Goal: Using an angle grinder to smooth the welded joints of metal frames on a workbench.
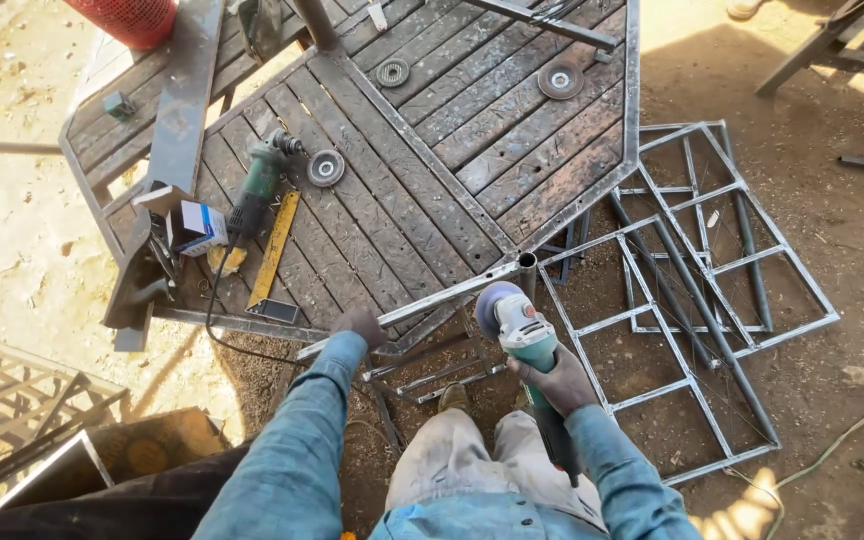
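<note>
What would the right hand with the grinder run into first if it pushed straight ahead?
Probably the metal tube. The right hand aims the angle grinder up-frame, its disc close under that tube; depth is unclear.

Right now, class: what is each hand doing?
Left hand: closed on the metal tube.
Right hand: closed on the angle grinder.

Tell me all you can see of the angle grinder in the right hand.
The angle grinder has a green body, a pale grey gear head and a round disc at its far end. The right hand grips the body; the disc sits beside the open end of the steel tube that the left hand steadies.
</note>
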